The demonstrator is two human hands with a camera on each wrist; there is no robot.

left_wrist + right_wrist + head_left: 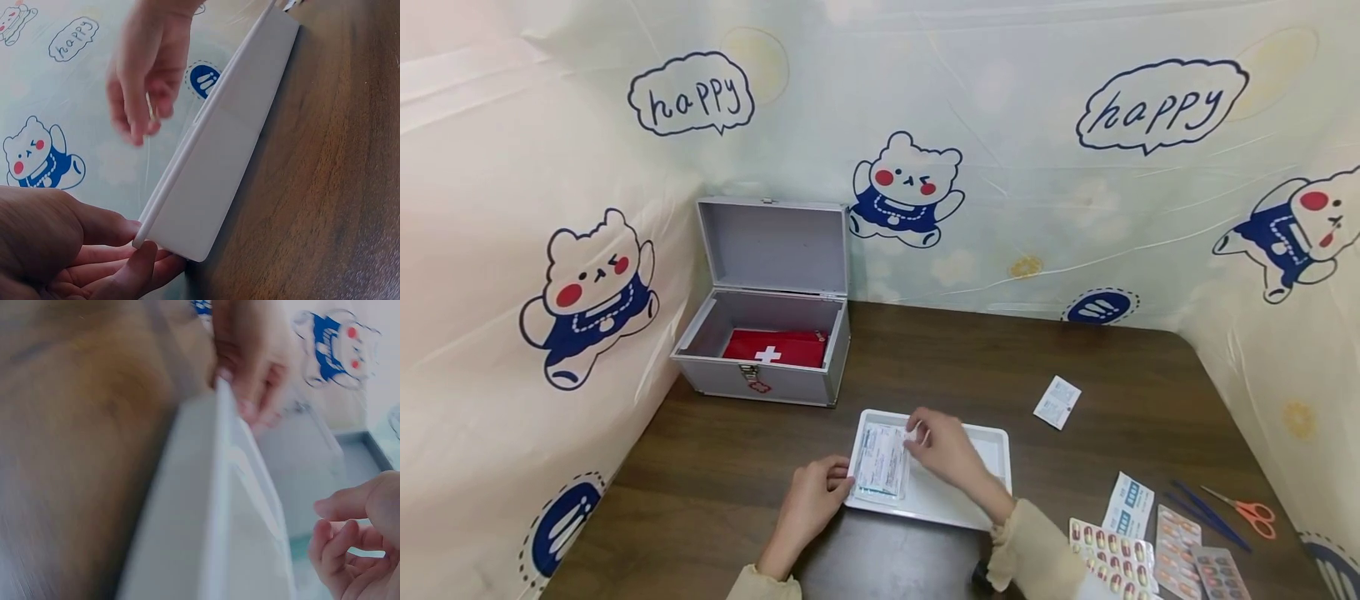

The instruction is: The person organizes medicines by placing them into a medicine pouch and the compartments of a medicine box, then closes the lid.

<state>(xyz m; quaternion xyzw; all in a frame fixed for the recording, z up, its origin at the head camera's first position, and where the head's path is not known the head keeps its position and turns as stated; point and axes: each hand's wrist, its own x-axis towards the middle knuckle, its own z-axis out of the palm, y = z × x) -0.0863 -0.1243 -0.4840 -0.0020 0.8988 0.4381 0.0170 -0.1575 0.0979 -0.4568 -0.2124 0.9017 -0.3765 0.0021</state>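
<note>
My left hand (815, 496) pinches the left edge of a white shallow tray (936, 500). In the left wrist view its thumb lies on the tray's rim and its fingers are under the corner. Flat clear-wrapped packets (880, 462) with printed paper and teal edges lie in the tray's left part. Over the tray is my right hand (951, 450), fingertips close by the packets' right edge. The right wrist view shows its fingers (337, 547) loosely bent, with a gap to the thumb and nothing gripped.
An opened grey metal case (831, 375) stands at the back left, a red pouch (797, 346) with a white cross inside. A small white packet (1057, 402) lies right of the tray. Blister packs (1112, 554), a blue-white packet (1127, 504), blue tweezers (1213, 517) and orange-handled scissors (1255, 517) lie front right.
</note>
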